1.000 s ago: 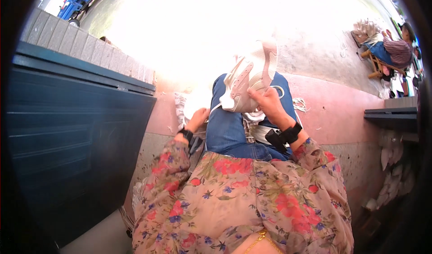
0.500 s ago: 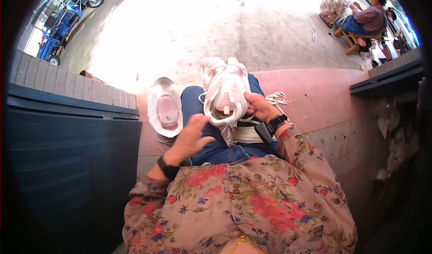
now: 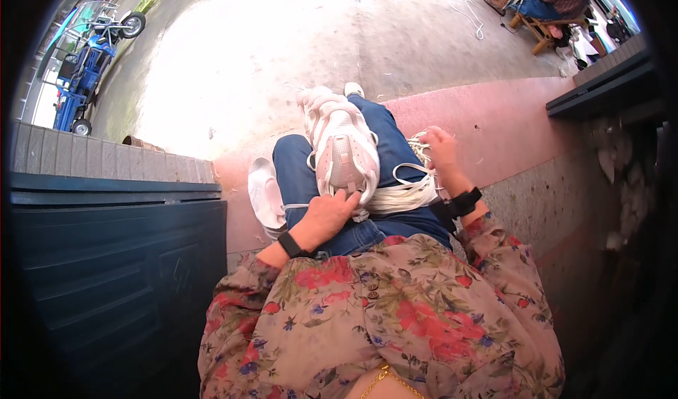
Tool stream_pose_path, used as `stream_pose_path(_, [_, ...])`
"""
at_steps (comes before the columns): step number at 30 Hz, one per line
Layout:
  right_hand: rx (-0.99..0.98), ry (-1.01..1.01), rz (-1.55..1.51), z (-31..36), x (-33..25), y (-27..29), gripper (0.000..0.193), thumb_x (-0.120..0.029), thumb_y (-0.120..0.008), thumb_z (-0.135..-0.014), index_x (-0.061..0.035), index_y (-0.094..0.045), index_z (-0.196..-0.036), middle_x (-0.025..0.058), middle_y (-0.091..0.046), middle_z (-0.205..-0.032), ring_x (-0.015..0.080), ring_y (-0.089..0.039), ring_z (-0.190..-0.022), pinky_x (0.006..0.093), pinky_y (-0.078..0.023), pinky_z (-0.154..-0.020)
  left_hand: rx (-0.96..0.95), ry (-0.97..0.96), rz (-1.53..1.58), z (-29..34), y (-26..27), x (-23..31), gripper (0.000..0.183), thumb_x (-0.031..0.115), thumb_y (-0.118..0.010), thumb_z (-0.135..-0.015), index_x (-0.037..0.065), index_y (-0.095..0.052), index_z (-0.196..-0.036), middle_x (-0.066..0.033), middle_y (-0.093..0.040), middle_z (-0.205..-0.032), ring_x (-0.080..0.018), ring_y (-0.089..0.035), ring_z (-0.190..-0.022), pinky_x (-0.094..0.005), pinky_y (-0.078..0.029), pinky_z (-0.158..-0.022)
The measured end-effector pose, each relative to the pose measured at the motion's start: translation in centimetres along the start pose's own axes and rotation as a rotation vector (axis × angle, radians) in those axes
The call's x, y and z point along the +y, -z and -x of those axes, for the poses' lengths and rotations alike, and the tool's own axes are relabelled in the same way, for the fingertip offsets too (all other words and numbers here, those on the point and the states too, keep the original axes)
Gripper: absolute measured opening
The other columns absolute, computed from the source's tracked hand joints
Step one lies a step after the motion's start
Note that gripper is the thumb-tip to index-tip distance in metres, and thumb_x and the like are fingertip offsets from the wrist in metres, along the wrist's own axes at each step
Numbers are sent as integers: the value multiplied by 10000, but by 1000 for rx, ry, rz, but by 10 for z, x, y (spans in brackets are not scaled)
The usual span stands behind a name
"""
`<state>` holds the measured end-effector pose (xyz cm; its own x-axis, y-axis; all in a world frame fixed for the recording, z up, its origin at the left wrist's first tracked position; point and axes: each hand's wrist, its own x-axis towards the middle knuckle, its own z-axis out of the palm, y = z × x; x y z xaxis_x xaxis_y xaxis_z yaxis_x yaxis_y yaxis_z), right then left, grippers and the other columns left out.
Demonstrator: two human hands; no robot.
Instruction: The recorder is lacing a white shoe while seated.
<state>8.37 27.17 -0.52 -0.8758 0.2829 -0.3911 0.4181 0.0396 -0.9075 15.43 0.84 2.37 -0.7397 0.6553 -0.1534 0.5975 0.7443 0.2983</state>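
A pale pink and white sneaker (image 3: 345, 148) rests along my lap with its opening toward me, and more pale shoe parts show at its far end. My left hand (image 3: 328, 217) is closed on the rim of its opening, fingers at the tongue. On my right thigh lies a bundle of white shoelaces (image 3: 402, 198), with a loop standing up from it. Just beyond my right knee, my right hand (image 3: 442, 152) pinches at a clump of the laces; its fingertips are partly hidden among them.
A white shoe-shaped piece (image 3: 265, 193) lies by my left knee. Dark blue door panels (image 3: 120, 272) stand on my left. Loose cord (image 3: 472, 19) lies on the ground ahead. Far right, a person (image 3: 558, 0) sits on a wooden chair; a blue three-wheeler (image 3: 85, 70) stands far left.
My left hand has come onto the sneaker's opening. My right hand has left the sneaker's side and moved right to the laces. The view has shifted, and the sneaker is turned slightly.
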Motion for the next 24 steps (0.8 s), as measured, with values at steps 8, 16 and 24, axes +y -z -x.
stream_pose_path(8, [-290, 576, 813, 46, -4, -80, 328, -279, -584, -751, -52, -521, -979, 153, -589, -921, 335, -574, -750, 392, -449, -636, 56, 78, -122, -23, -32, -19, 408, 335, -565, -766, 181, -434, -1121, -108, -522, -797, -274, -580, -573, -372, -456, -441])
stream_pose_path(16, [-412, 584, 697, 9, 1, -87, 266, -257, -605, -664, -37, -596, -813, 151, -592, -741, 318, -578, -726, 381, -451, -603, 204, 233, 130, -19, -39, -23, 364, 295, -570, -770, 134, -464, -1080, -106, -538, -781, -293, -587, -681, -395, -473, -546])
stream_pose_path(24, [-318, 680, 664, 6, -3, -90, 225, -217, -563, -656, -64, -616, -812, 138, -601, -723, 314, -583, -702, 390, -459, -601, 428, 93, -389, -50, 1, -24, 137, 131, -534, -678, 93, -497, -804, -63, -526, -737, -232, -505, -780, -357, -370, -587])
